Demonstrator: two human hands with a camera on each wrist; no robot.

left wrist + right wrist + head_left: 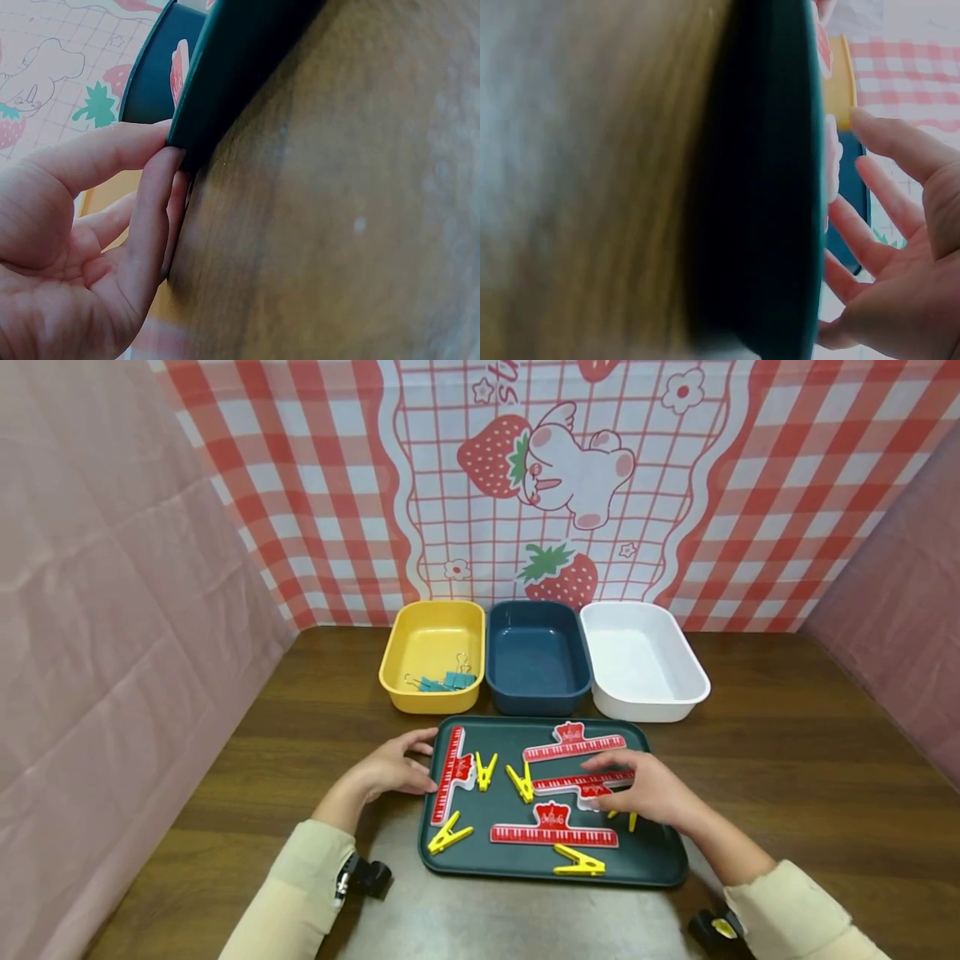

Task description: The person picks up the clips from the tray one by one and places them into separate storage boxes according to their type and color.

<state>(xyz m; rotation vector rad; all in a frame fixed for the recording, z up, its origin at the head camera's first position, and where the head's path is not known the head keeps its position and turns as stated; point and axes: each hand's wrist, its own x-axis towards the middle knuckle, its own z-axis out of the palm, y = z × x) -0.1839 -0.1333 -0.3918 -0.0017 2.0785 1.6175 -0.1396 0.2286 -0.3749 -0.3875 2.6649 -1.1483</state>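
My left hand (397,766) is at the left edge of a dark green tray (517,874), its thumb and fingertips touching the rim (191,97). Over the tray's right half, my right hand (651,787) has its thumb and fingers spread around a red piano-keyboard clip (555,785); no grip shows in the right wrist view. Other red piano-keyboard clips lie at the left (447,777), back (573,747) and front (555,835). Yellow clips (521,783) are scattered among them, one (632,821) partly hidden below the right hand.
Behind the tray stand a yellow bin (427,702) with teal binder clips (448,682) in it, a dark blue bin (538,703) and a white bin (652,710). The brown wooden table (780,760) extends to both sides. A checked cloth (322,485) hangs behind.
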